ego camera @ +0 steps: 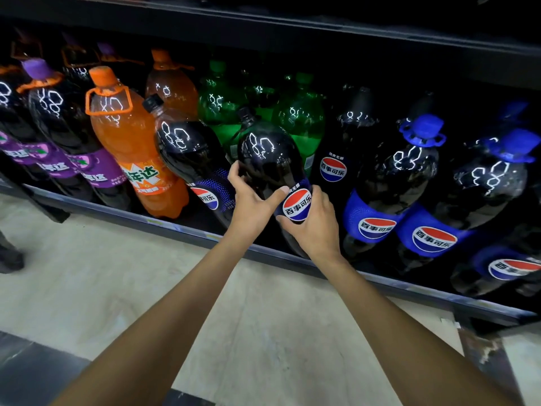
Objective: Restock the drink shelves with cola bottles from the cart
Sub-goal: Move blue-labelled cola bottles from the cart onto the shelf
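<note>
1. Cola bottle (269,153): leaning at the front of the shelf (164,222), base hidden.
2. Left hand (251,197) has its fingers curled round the bottle's middle; right hand (316,227) wraps it lower down.
3. Probably full and heavy, with smooth, slippery plastic, so hold the label band with 2 hands.

Pale beige floor (87,288) (faintly scuffed) runs along the black shelf (409,288) front edge; 1 dark grey strip (35,373) lies lower left.

Two hands (252,200), two orange bottles (133,148)

Orange soda bottle (128,148) beside purple-label bottles (60,118) — green bottles (304,124) farther right.
</note>
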The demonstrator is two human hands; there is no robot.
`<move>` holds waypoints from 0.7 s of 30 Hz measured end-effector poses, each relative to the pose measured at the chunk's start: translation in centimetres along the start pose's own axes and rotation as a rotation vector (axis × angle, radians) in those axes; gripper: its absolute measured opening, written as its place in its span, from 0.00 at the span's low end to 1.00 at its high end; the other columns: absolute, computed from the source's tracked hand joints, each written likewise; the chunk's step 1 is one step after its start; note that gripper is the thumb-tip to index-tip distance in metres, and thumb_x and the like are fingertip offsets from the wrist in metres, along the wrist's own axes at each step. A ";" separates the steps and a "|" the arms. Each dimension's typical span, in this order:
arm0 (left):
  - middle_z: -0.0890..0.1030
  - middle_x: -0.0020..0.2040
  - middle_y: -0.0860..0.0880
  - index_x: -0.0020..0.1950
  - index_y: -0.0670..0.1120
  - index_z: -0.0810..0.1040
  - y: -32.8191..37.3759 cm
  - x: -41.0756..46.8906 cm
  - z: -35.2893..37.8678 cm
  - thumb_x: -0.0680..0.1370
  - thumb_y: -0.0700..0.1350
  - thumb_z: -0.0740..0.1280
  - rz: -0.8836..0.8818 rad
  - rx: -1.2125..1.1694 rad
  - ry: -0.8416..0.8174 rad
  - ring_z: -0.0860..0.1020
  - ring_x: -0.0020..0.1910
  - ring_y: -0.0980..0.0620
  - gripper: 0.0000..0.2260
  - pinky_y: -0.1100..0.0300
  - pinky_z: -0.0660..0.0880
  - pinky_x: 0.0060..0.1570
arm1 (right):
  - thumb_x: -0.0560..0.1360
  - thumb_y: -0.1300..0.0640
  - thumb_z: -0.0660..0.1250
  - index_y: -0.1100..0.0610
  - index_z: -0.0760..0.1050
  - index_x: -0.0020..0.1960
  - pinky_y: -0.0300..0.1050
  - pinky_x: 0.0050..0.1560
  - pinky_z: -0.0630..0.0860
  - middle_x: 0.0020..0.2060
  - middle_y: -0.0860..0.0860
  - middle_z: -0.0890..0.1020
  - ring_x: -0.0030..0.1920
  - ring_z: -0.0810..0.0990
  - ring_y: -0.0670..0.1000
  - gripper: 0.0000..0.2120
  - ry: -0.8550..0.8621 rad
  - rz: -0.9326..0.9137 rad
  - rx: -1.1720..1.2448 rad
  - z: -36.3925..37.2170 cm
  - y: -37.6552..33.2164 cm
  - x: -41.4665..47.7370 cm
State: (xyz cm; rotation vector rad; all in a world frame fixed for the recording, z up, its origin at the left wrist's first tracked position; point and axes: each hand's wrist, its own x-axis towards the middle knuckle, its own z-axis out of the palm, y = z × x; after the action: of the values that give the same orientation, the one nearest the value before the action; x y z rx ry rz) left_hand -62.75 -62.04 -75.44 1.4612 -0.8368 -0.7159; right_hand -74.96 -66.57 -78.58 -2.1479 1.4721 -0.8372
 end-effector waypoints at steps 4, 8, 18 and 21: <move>0.59 0.73 0.44 0.75 0.54 0.44 0.2 -0.3 2.0 0.64 0.54 0.77 0.017 0.058 0.008 0.58 0.70 0.52 0.51 0.68 0.62 0.62 | 0.66 0.44 0.76 0.60 0.61 0.71 0.53 0.59 0.74 0.64 0.56 0.71 0.65 0.70 0.56 0.43 0.050 0.036 0.057 -0.5 0.5 -1.1; 0.57 0.74 0.48 0.76 0.56 0.45 0.8 -0.8 3.9 0.66 0.51 0.78 0.118 0.130 -0.012 0.55 0.72 0.51 0.50 0.65 0.58 0.62 | 0.68 0.45 0.74 0.62 0.60 0.72 0.55 0.61 0.73 0.65 0.57 0.70 0.66 0.69 0.57 0.42 0.083 0.110 0.122 -0.8 0.9 -2.0; 0.53 0.77 0.54 0.78 0.53 0.43 1.2 -2.0 4.1 0.70 0.49 0.77 0.241 0.250 -0.221 0.52 0.74 0.55 0.50 0.58 0.53 0.70 | 0.77 0.52 0.68 0.62 0.55 0.77 0.52 0.68 0.68 0.72 0.58 0.65 0.71 0.65 0.56 0.36 0.005 0.099 0.121 -1.8 3.2 -4.5; 0.52 0.77 0.56 0.78 0.55 0.41 1.3 -2.4 4.0 0.71 0.49 0.76 0.225 0.250 -0.236 0.51 0.72 0.60 0.50 0.58 0.53 0.70 | 0.77 0.54 0.67 0.61 0.55 0.77 0.48 0.66 0.66 0.73 0.56 0.65 0.71 0.65 0.55 0.34 0.005 0.099 0.110 -2.1 3.6 -5.1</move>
State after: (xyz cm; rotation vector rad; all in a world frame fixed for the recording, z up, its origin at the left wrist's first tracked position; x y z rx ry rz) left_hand -67.45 -62.22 -74.49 1.4886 -1.2883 -0.6369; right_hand -80.20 -63.13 -80.57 -1.9779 1.4863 -0.8678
